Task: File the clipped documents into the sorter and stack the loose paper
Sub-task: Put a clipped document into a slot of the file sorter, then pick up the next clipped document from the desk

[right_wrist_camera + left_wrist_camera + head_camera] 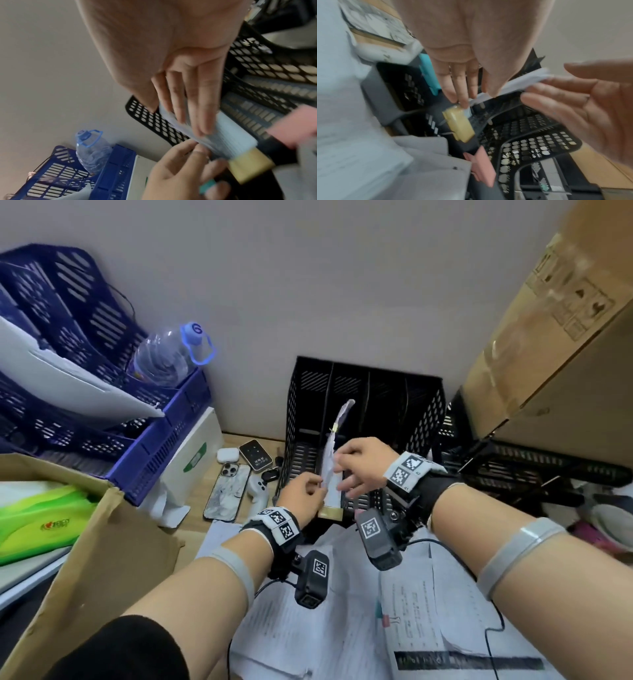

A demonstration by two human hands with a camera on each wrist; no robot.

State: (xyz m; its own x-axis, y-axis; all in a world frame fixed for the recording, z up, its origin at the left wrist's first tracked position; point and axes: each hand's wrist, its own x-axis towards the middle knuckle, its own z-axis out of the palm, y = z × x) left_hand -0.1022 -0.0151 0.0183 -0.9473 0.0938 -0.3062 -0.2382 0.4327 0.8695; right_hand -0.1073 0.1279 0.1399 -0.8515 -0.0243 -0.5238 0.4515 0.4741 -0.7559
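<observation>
Standing a clipped document (pixel 330 470) on edge, the person is feeding it into the left slot of the black mesh sorter (pixel 363 392), its gold binder clip (pixel 330 512) sitting at the near, lower end. The left hand (pixel 301 491) is pinching the sheets just above the clip, while the right hand (pixel 363 465) is steadying the other face, thumb and fingers pinching the paper. The bundle looks light and floppy; its far end is curling, so I judge the stiff clipped end the surest place to hold, with support along the middle. Loose paper (pixel 308 611) is lying spread over the wooden surface (pixel 198 518) in front of the sorter, among it another set with a pink clip (pixel 388 620). To the left are a phone (pixel 227 493), an earbud case (pixel 227 455), blue crates (pixel 102 412), a water bottle (pixel 164 356) and an open cardboard box (pixel 102 542); a big carton (pixel 555 337) is leaning at the right against a plain wall.
</observation>
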